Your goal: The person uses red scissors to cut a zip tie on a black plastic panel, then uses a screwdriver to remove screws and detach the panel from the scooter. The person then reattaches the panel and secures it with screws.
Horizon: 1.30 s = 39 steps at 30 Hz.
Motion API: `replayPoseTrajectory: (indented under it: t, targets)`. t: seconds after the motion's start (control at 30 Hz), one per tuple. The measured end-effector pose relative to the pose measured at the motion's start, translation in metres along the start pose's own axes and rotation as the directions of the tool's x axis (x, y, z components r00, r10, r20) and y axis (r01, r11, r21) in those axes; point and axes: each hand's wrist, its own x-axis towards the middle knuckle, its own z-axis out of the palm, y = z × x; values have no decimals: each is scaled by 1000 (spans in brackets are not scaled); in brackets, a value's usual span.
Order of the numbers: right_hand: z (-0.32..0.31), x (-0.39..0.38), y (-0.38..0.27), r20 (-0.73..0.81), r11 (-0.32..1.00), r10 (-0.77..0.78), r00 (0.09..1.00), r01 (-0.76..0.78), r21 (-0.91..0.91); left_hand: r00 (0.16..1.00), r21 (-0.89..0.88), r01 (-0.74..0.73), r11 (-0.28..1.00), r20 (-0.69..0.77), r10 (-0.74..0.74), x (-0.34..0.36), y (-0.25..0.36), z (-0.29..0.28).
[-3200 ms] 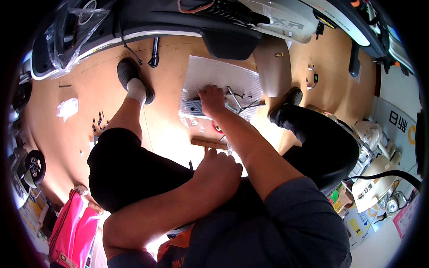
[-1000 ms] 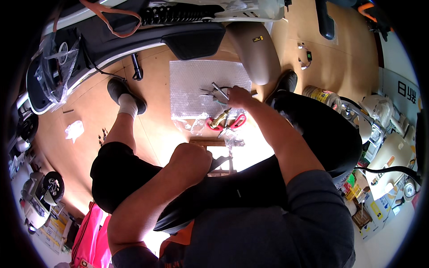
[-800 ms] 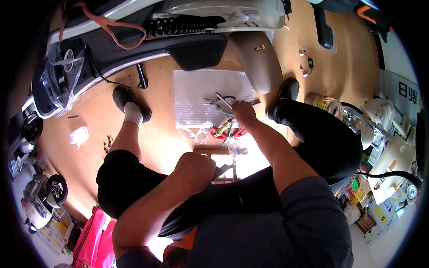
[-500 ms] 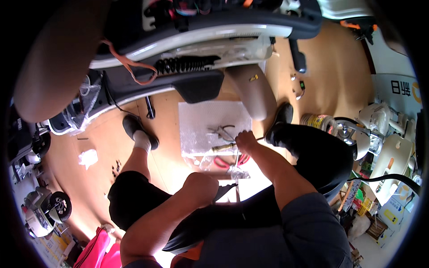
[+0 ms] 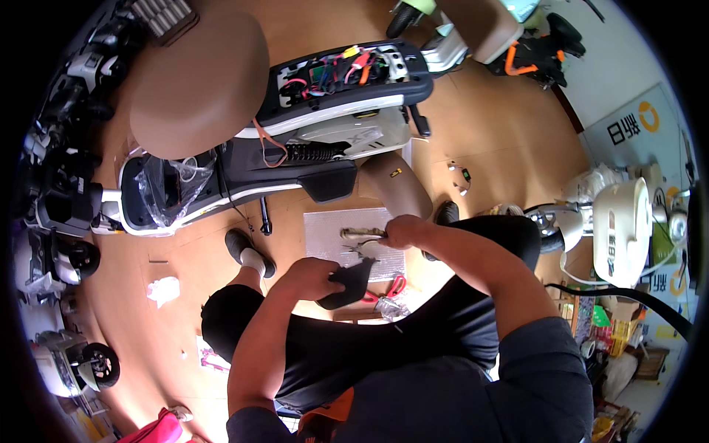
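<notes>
My left hand grips the edge of a flat, angular black plastic piece, held over the near part of a pale foam sheet. My right hand is closed around a screwdriver, its yellowish handle pointing left above the sheet. Close by, a pair of pliers lies on the sheet, partly hidden by the black piece. Red-handled cutters lie at the sheet's near edge, beside a clear plastic bag.
Ahead, a scooter spans the view, its wiring bay uncovered. A brown seat part rests on the floor beside it. Small connectors lie to the right, a crumpled white bag to the left. A cream scooter stands far right.
The head view has tilted up, showing more of the scooter. My left hand has brought the black piece forward over the sheet and turned its flat face up. My right hand keeps the screwdriver.
</notes>
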Motion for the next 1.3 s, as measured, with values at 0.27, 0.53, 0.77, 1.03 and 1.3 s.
replayPoseTrajectory:
  t: [0.27,0.53,0.77,1.03,1.3]
  targets:
    - [-28,-95,-71,62,143,-117,991,-45,989,970,-796,-74,600,-197,-143,-71,22,13]
    - [-27,-145,-123,-113,-13,-342,933,116,993,858,-887,-451,96,-461,-226,-86,59,67]
    - [-3,-135,-110,1,-30,-282,959,-10,999,884,-885,-321,338,-408,-228,-71,74,71]
    - [2,-129,-119,-11,-143,-376,927,-46,989,821,-786,-106,609,-415,-392,-116,101,59]
    - [-46,-159,-105,-148,260,-158,976,186,947,4,-535,-429,728,-807,-591,-247,59,99]
